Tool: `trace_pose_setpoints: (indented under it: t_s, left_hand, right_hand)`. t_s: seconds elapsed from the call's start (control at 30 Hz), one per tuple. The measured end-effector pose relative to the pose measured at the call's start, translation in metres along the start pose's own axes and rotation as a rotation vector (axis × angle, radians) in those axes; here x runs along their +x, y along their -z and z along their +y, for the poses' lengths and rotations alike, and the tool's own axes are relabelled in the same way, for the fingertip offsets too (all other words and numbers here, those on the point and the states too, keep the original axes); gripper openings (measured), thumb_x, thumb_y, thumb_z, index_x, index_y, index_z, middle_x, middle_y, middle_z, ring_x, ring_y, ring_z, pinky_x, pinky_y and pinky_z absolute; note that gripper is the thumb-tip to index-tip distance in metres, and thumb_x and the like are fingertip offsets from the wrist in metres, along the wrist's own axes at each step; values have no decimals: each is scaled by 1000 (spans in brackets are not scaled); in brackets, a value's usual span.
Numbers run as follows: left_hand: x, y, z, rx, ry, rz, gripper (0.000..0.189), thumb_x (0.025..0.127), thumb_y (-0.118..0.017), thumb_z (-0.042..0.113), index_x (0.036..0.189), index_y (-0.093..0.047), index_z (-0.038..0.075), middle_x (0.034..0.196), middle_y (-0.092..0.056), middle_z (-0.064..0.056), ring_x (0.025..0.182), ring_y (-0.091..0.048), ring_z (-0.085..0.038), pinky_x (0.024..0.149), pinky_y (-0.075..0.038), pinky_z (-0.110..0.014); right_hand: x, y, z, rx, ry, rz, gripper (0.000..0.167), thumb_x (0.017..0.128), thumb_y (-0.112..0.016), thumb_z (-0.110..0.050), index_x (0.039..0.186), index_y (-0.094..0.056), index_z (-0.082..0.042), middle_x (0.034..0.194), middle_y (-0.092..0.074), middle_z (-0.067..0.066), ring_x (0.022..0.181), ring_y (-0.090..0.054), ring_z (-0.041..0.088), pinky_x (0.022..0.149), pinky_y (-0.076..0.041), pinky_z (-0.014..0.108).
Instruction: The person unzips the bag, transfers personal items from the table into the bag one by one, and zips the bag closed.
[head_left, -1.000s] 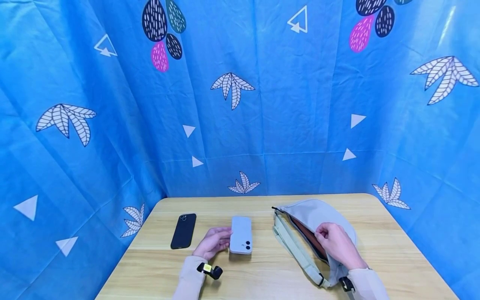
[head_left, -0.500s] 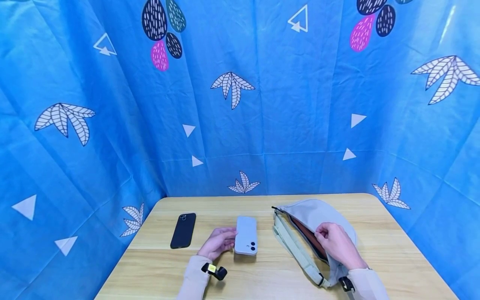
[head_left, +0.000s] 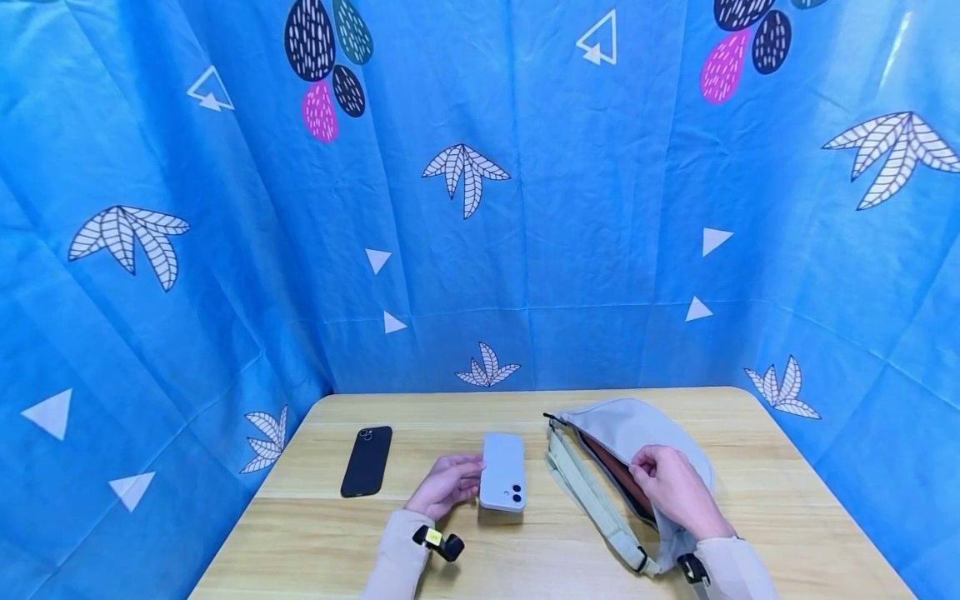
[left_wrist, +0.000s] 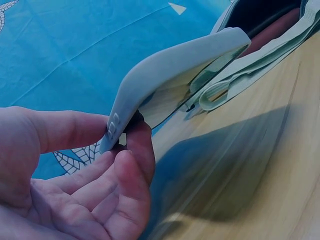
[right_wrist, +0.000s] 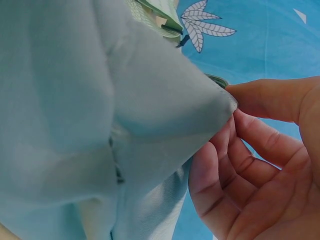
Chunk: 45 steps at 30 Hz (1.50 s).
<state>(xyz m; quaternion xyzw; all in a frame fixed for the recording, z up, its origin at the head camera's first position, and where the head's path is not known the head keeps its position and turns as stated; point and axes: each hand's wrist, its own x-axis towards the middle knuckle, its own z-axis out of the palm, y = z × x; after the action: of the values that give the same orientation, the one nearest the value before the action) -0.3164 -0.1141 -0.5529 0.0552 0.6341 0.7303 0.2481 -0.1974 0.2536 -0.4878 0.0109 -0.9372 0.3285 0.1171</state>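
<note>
My left hand (head_left: 447, 486) pinches a pale lavender smartphone (head_left: 503, 472) by its left edge, thumb on one side and fingers on the other. In the left wrist view the phone (left_wrist: 170, 65) is held above the table, its glossy screen facing down and a shadow beneath it. On the right, my right hand (head_left: 671, 487) pinches the opening edge of a light grey waist bag (head_left: 630, 421). The bag's mouth gapes, showing a reddish-brown lining (head_left: 611, 467). Up close in the right wrist view, thumb and fingers grip a corner of the bag fabric (right_wrist: 165, 110).
A black smartphone (head_left: 367, 461) lies on the left of the wooden table (head_left: 540, 550). The bag's pale green strap (head_left: 592, 500) runs along its left side, with a black buckle near the front. A blue patterned curtain (head_left: 585, 208) surrounds the table's back and sides.
My left hand has carried the lavender phone a little to the right, closer to the bag. My right hand and the bag have stayed in place.
</note>
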Motion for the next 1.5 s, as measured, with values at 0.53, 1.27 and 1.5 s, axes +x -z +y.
trace_pose_setpoints:
  t_s: [0.53, 1.27, 1.5]
  left_hand:
    - [5, -19, -1, 11, -1, -17, 46, 97, -68, 11, 134, -53, -11, 93, -75, -1, 78, -67, -8, 71, -56, -18]
    - [12, -53, -5, -5, -16, -57, 44, 96, -67, 10, 133, -54, -11, 92, -76, 0, 77, -68, -7, 69, -57, -17]
    - [13, -64, -5, -18, -19, -71, 41, 96, -67, 8, 131, -56, -11, 91, -77, 0, 75, -68, -7, 67, -56, -16]
  right_hand:
    - [0, 1, 0, 0, 0, -1, 11, 92, -69, -4, 83, -72, -10, 72, -64, -3, 65, -52, 8, 60, -45, 20]
    - [1, 2, 1, 1, -7, 14, 11, 91, -68, -3, 83, -72, -10, 72, -65, -3, 66, -53, 8, 60, -45, 20]
    - [1, 3, 1, 4, -4, 11, 11, 91, -68, -4, 83, -73, -10, 72, -66, -3, 66, -54, 8, 60, -46, 20]
